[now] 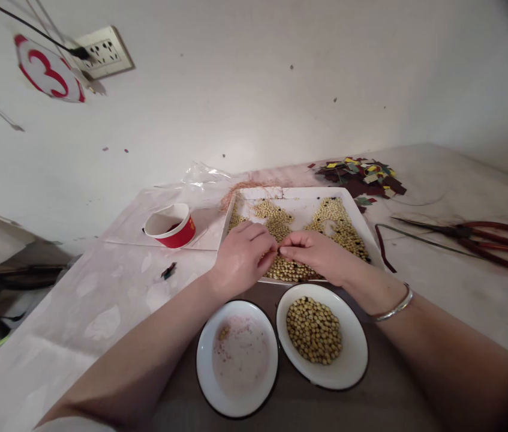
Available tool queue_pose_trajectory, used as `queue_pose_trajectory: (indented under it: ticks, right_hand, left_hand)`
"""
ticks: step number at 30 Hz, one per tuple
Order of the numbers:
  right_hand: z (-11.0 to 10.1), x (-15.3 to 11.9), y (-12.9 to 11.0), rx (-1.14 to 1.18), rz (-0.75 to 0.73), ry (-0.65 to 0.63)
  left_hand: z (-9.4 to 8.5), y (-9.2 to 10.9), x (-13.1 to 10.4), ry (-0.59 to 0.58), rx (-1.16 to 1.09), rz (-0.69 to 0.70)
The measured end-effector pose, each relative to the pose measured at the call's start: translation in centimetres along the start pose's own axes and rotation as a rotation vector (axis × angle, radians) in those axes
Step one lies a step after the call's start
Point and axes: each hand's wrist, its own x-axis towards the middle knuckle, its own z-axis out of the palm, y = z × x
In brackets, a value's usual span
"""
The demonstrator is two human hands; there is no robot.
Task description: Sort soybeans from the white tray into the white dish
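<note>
My left hand point(245, 255) and my right hand point(314, 252) meet above the front part of a white tray point(361, 221), fingertips pinched and almost touching. Something tiny and dark sits between them, too small to name. Yellowish beads point(280, 267) with dark spots lie in the tray in patches. Closer to me, a white dish point(355, 351) holds a heap of similar beads point(314, 330). Left of it, another white dish point(245, 396) has reddish specks and a few small yellow bits on its bottom.
A red and white paper cup point(182, 233) and a small dark object point(168, 270) lie left of the tray. Behind are clear plastic point(202, 174) and reddish threads point(247, 192). Coloured scraps point(364, 174) lie back right; large scissors point(474, 234) lie at the right.
</note>
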Motion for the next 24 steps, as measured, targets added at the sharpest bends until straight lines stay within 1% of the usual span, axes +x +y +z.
queue_pose_trajectory:
  ticks: [3, 8, 12, 18, 22, 24]
  right_hand:
    - [0.02, 0.04, -0.03, 0.004, 0.01, 0.005]
    - [0.05, 0.1, -0.04, 0.018, 0.016, 0.013]
    - [0.05, 0.09, 0.07, 0.025, 0.023, 0.012]
    - [0.03, 0.04, -0.04, -0.008, 0.021, 0.02]
    - [0.04, 0.1, 0.1, 0.003, 0.018, 0.019]
    - [0.07, 0.09, 0.08, 0.003, 0.016, 0.025]
  left_hand:
    - [0.03, -0.01, -0.02, -0.013, 0.018, 0.02]
    - [-0.05, -0.13, -0.05, 0.014, 0.011, -0.009]
    - [0.03, 0.11, -0.04, -0.039, 0.013, 0.044]
    - [-0.05, -0.01, -0.02, -0.009, -0.009, -0.011]
    - [0.16, 0.2, -0.05, -0.047, 0.004, 0.018]
    - [0.19, 0.11, -0.04, -0.045, -0.004, 0.014]
